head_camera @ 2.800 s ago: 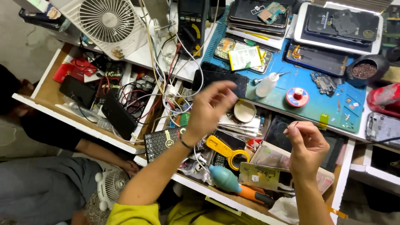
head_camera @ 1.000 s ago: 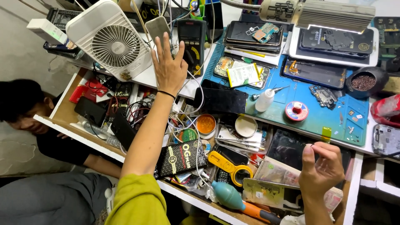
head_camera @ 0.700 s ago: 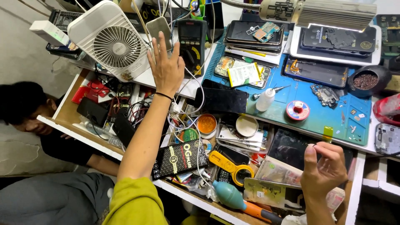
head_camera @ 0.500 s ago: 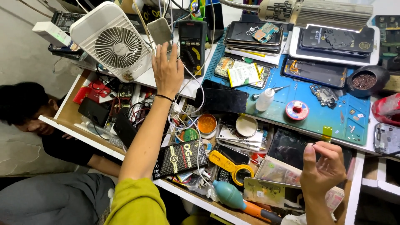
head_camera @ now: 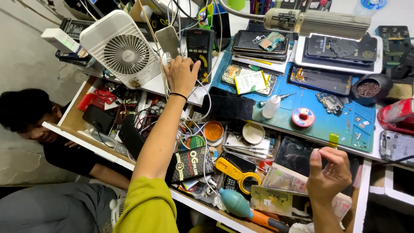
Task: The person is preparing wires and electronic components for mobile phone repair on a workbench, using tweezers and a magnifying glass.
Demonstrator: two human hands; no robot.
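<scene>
While the left hand (head_camera: pixel 181 75) stretches out, fingers curled over tangled cables (head_camera: pixel 189 114) beside the multimeter (head_camera: pixel 199 47), the right hand (head_camera: pixel 330 172) hovers loosely closed, empty.

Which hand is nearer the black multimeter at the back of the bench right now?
Left. The left hand rests right beside the black multimeter, thumb at its lower edge. The right hand is far off at the near right edge of the bench, closed on something small.

Two hands, left (head_camera: pixel 181 75) and right (head_camera: pixel 330 174), one white fan (head_camera: pixel 123 49), one multimeter (head_camera: pixel 199 47), perhaps five phones stacked.
</scene>
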